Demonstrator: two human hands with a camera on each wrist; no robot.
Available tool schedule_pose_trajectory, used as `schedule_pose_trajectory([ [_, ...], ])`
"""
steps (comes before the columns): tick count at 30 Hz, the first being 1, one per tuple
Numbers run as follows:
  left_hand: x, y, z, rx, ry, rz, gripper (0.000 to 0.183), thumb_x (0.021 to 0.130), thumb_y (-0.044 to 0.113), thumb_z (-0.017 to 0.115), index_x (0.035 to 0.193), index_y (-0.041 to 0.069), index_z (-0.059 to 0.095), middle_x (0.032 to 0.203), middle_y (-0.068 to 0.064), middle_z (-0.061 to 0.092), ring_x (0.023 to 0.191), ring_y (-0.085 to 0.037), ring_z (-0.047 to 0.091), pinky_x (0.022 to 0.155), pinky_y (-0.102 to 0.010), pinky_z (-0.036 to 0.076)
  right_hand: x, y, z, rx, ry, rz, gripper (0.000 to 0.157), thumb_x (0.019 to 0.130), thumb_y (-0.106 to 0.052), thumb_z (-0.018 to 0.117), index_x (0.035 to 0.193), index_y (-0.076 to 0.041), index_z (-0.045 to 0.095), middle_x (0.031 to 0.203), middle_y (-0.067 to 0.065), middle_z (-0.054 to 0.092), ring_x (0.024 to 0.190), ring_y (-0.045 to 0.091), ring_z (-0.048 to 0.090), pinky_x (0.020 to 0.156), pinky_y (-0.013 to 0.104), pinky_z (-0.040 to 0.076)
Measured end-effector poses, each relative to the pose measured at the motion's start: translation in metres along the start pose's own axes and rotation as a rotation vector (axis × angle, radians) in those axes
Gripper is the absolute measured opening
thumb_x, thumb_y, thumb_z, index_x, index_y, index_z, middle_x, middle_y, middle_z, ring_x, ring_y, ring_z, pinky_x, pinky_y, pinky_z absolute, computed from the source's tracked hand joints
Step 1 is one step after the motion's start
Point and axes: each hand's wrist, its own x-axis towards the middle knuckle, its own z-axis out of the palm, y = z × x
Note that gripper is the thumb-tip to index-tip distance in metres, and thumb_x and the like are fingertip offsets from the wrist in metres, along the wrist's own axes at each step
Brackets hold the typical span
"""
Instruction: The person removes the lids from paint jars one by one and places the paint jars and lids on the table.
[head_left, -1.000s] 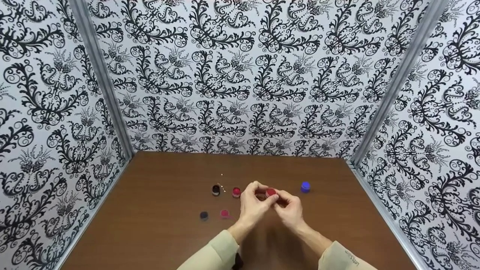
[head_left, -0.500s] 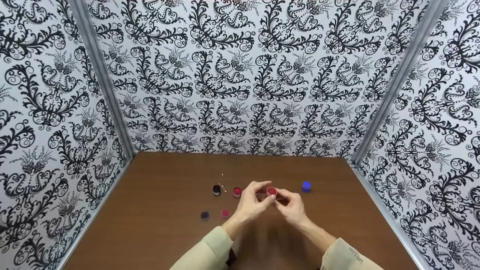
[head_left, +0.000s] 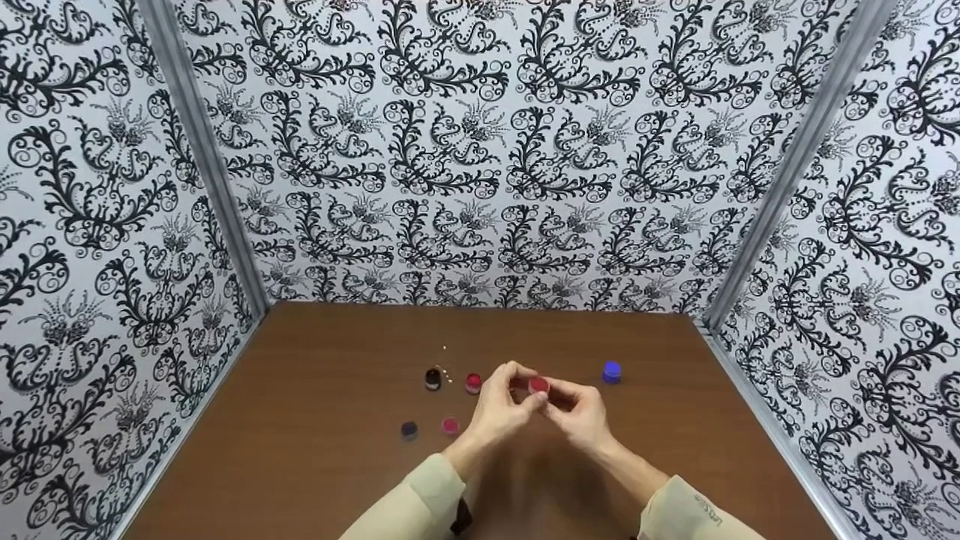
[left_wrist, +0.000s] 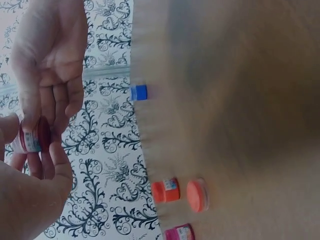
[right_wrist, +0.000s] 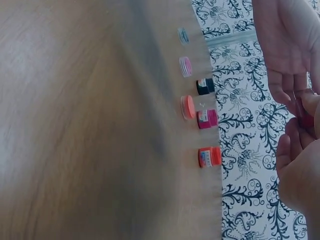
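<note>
Between both hands, raised above the table, is a small red paint jar [head_left: 538,385]. My left hand [head_left: 499,409] holds it with thumb and fingers from the left. From the right, my right hand [head_left: 586,420] pinches it. In the left wrist view the jar's dark red end [left_wrist: 45,134] and pale label [left_wrist: 33,141] show; whether a lid is on it I cannot tell. A magenta jar [head_left: 473,383] and a black jar [head_left: 433,379] stand left of the hands. An orange jar [right_wrist: 209,156] and an orange lid [right_wrist: 188,107], seen by the wrist cameras, are hidden behind the hands in the head view.
A blue jar [head_left: 611,372] stands at the right on the brown table [head_left: 315,360]. A dark lid [head_left: 409,430] and a pink lid [head_left: 450,426] lie nearer, at the left. Small pale specks [head_left: 445,373] lie beside the black jar. Patterned walls [head_left: 480,150] enclose the table.
The red jar stays between the hands, shifting slightly left. A left finger that was lifted off half a second ago is back near the jar. The things on the table have not moved.
</note>
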Motion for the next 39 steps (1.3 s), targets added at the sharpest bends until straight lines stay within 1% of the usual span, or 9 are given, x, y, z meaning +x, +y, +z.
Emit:
schedule_pose_trajectory([
  [5,-0.0053,-0.0027,0.0044,-0.035,0.059,-0.071,0.031,0.091,0.016,0.094,0.109,0.009,0.07,0.103,-0.011,0.077,0.089,-0.019,0.069,0.077,-0.02,0.056,-0.0024,0.0009,0.007,0.003,0.041,0.055,0.034,0.09,0.011,0.084,0.124,0.015,0.078,0.117,0.038,0.079,0.098,-0.001,0.079,0.082,0.017,0.065],
  [9,-0.0056,-0.0048,0.0048,-0.05,0.094,-0.106,0.035,0.087,0.019,0.098,0.105,0.009,0.069,0.101,-0.011,0.079,0.09,-0.023,0.074,0.077,-0.019,0.057,-0.0028,0.0013,0.0084,0.002,0.054,0.084,0.035,0.089,0.011,0.086,0.123,0.013,0.08,0.118,0.036,0.08,0.097,-0.001,0.08,0.083,0.018,0.065],
  [15,-0.0034,-0.0076,0.0031,-0.033,0.099,-0.138,0.039,0.082,0.024,0.101,0.104,0.011,0.072,0.1,-0.008,0.079,0.089,-0.014,0.074,0.079,-0.02,0.06,-0.004,0.0003,0.0067,0.002,0.042,0.062,0.034,0.09,0.01,0.086,0.123,0.014,0.079,0.117,0.036,0.08,0.099,-0.001,0.08,0.084,0.018,0.065],
  [22,0.0001,-0.0075,-0.0006,-0.026,0.01,-0.069,0.053,0.084,0.02,0.099,0.131,0.006,0.077,0.111,-0.012,0.08,0.097,-0.022,0.078,0.087,-0.025,0.064,-0.0046,-0.0028,0.0045,0.011,0.048,0.058,0.034,0.092,0.011,0.083,0.124,0.017,0.077,0.116,0.038,0.079,0.099,-0.002,0.079,0.083,0.016,0.065],
  [26,-0.0003,-0.0071,-0.0023,-0.024,-0.025,-0.041,0.045,0.088,0.016,0.093,0.131,0.007,0.081,0.113,-0.013,0.077,0.099,-0.019,0.075,0.087,-0.02,0.062,-0.0049,-0.0021,0.0036,0.002,0.064,0.072,0.033,0.091,0.013,0.082,0.124,0.017,0.077,0.115,0.038,0.079,0.095,-0.003,0.078,0.082,0.015,0.064],
  [28,-0.0007,-0.0069,-0.0023,-0.041,-0.032,-0.035,0.04,0.089,0.013,0.091,0.128,0.006,0.082,0.113,-0.014,0.075,0.1,-0.021,0.075,0.086,-0.018,0.062,-0.005,-0.0013,0.0036,-0.009,0.072,0.072,0.033,0.09,0.013,0.082,0.123,0.017,0.077,0.113,0.038,0.079,0.094,-0.004,0.078,0.082,0.015,0.064],
  [31,-0.0015,-0.0062,-0.0015,-0.052,-0.015,-0.029,0.034,0.089,0.012,0.09,0.122,0.006,0.084,0.111,-0.014,0.075,0.099,-0.023,0.076,0.085,-0.017,0.062,-0.0053,0.0005,0.0038,-0.014,0.081,0.07,0.033,0.09,0.014,0.082,0.122,0.016,0.078,0.111,0.037,0.08,0.092,-0.003,0.077,0.082,0.015,0.063],
  [34,-0.003,-0.0046,-0.0002,-0.018,0.023,-0.029,0.03,0.088,0.016,0.093,0.117,0.01,0.085,0.108,-0.012,0.077,0.097,-0.024,0.076,0.083,-0.019,0.062,-0.0056,0.0019,0.0043,-0.016,0.09,0.063,0.034,0.089,0.014,0.083,0.122,0.015,0.078,0.109,0.036,0.081,0.091,-0.003,0.077,0.081,0.015,0.063],
  [39,-0.0033,-0.0018,0.0029,0.005,0.074,-0.046,0.028,0.087,0.02,0.097,0.11,0.012,0.084,0.104,-0.008,0.082,0.097,-0.03,0.079,0.087,-0.035,0.068,-0.0057,0.0037,0.0054,-0.007,0.101,0.052,0.035,0.086,0.016,0.083,0.121,0.015,0.078,0.107,0.035,0.081,0.09,-0.003,0.077,0.079,0.014,0.063],
])
